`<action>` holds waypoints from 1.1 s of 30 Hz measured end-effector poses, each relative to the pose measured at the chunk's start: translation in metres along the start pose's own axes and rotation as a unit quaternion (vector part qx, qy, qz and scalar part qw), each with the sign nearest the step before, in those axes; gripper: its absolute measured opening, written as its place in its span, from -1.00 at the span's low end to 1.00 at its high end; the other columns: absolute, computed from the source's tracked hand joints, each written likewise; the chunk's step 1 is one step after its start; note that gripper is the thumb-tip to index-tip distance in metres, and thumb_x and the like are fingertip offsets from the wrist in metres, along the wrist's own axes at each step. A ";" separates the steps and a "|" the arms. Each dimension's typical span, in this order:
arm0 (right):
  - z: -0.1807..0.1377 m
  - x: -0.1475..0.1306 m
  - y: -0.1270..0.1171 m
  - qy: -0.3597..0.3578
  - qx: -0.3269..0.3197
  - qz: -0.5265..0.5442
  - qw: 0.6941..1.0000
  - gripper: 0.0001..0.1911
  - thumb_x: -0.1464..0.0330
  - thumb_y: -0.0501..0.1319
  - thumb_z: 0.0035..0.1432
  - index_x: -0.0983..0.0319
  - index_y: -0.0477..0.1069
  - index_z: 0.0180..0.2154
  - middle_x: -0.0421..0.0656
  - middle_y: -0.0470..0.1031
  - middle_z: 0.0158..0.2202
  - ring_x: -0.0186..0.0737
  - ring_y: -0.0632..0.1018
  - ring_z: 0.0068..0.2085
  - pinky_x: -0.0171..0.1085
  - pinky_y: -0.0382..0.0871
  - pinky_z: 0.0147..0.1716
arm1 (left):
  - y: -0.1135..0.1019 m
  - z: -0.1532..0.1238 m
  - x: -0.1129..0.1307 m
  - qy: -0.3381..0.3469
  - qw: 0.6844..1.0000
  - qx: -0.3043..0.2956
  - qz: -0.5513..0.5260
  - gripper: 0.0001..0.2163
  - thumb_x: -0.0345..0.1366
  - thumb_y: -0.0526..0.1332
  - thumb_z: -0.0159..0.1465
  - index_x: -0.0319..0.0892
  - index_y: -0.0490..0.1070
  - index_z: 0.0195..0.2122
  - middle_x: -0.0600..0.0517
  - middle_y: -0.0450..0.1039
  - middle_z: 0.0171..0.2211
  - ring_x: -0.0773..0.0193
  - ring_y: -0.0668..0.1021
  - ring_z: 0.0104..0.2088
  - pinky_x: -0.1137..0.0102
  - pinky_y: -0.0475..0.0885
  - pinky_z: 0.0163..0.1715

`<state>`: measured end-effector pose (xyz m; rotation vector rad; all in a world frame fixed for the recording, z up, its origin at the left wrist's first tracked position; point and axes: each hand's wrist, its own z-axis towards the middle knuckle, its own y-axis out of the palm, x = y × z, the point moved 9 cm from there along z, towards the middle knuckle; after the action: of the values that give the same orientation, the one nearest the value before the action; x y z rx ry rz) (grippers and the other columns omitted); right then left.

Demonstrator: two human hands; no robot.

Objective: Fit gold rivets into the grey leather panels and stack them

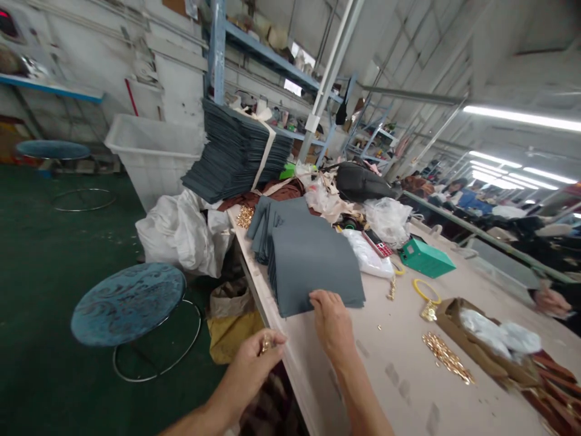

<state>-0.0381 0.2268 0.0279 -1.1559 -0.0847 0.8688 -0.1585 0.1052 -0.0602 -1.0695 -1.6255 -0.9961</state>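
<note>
A stack of dark grey-blue sheets point(318, 254) lies on the table near its left edge. My right hand point(332, 321) is at the near edge of the stack, thumb and fingers closed together there; whatever sits between the fingertips is hidden. Just off the table's edge, my left hand point(254, 360) is curled around small gold metal pieces point(265, 344), which show between thumb and fingers. A heap of similar gold pieces point(245, 217) lies beyond the sheets, and another gold pile point(447, 357) is to the right.
On the table point(381, 375) are a brown box point(476, 345) with plastic bags, a green box point(426, 257), a red calculator-like device point(377, 243) and a yellow ring point(426, 290). Left of it stand a blue stool point(129, 303) and a white bin point(157, 145). A co-worker's hand point(551, 301) shows at right.
</note>
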 end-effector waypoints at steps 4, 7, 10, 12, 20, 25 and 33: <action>0.007 -0.009 0.018 -0.023 -0.093 -0.094 0.991 -0.76 0.55 0.04 0.25 0.27 0.47 -0.28 -0.06 0.56 -0.29 -0.06 0.48 -0.20 -0.18 0.29 -0.17 | -0.026 0.007 0.001 -0.005 0.999 0.049 -0.004 -0.55 0.06 0.23 0.10 -0.22 0.44 -0.17 0.21 0.21 -0.62 0.43 0.09 -0.68 0.47 -0.01 -0.65; -0.021 -0.011 0.015 -0.013 -0.198 -0.118 0.973 -0.71 0.62 0.02 0.19 0.28 0.48 -0.32 -0.08 0.55 -0.33 -0.12 0.48 -0.25 -0.22 0.26 -0.21 | -0.031 0.006 0.000 -0.002 0.998 0.061 -0.029 -0.51 0.07 0.29 0.09 -0.20 0.44 -0.11 0.18 0.28 -0.57 0.39 0.23 -0.63 0.48 0.11 -0.62; -0.062 -0.011 0.002 0.019 -0.311 -0.050 0.949 -0.72 0.64 0.07 0.08 0.25 0.50 -0.40 -0.13 0.54 -0.36 -0.21 0.50 -0.29 -0.29 0.25 -0.27 | -0.021 0.000 -0.006 0.001 0.997 0.036 -0.062 -0.57 0.06 0.36 0.05 -0.20 0.46 -0.24 0.09 0.39 -0.49 0.28 0.42 -0.47 0.46 0.30 -0.47; -0.087 -0.011 -0.006 0.063 -0.371 0.046 0.925 -0.74 0.60 0.12 0.01 0.22 0.53 -0.44 -0.19 0.55 -0.40 -0.27 0.51 -0.34 -0.34 0.25 -0.32 | -0.008 -0.006 -0.010 -0.003 0.996 -0.003 -0.084 -0.59 0.05 0.37 0.05 -0.21 0.46 -0.30 0.02 0.47 -0.40 0.20 0.49 -0.38 0.40 0.39 -0.36; -0.111 0.027 0.010 0.309 -0.218 0.355 0.855 -0.79 0.28 0.22 0.00 0.28 0.49 -0.36 -0.22 0.46 -0.53 -0.29 0.51 -0.48 -0.33 0.42 -0.45 | 0.030 -0.028 -0.015 -0.031 0.973 -0.133 -0.187 -0.59 -0.20 0.36 0.08 -0.22 0.43 -0.06 -0.05 0.54 -0.27 0.13 0.54 -0.30 0.34 0.45 -0.31; -0.101 0.027 0.030 0.355 -0.184 0.426 0.812 -0.71 0.20 0.32 -0.12 0.29 0.43 -0.41 -0.26 0.41 -0.58 -0.33 0.49 -0.53 -0.39 0.41 -0.58 | 0.034 -0.022 -0.022 -0.077 0.973 -0.119 -0.182 -0.57 -0.19 0.37 0.01 -0.24 0.44 -0.09 -0.06 0.54 -0.31 0.14 0.55 -0.35 0.35 0.44 -0.36; -0.087 0.021 0.035 0.340 -0.200 0.402 0.826 -0.72 0.17 0.25 -0.03 0.27 0.38 -0.39 -0.32 0.33 -0.60 -0.37 0.46 -0.59 -0.46 0.30 -0.76 | 0.036 -0.016 -0.017 -0.086 0.969 -0.125 -0.196 -0.51 -0.20 0.37 -0.01 -0.24 0.45 -0.04 -0.03 0.53 -0.36 0.19 0.53 -0.40 0.39 0.42 -0.39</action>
<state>-0.0014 0.1783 -0.0463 -1.8951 0.9134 1.1361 -0.1171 0.0975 -0.0675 -1.0421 -1.9389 -1.4323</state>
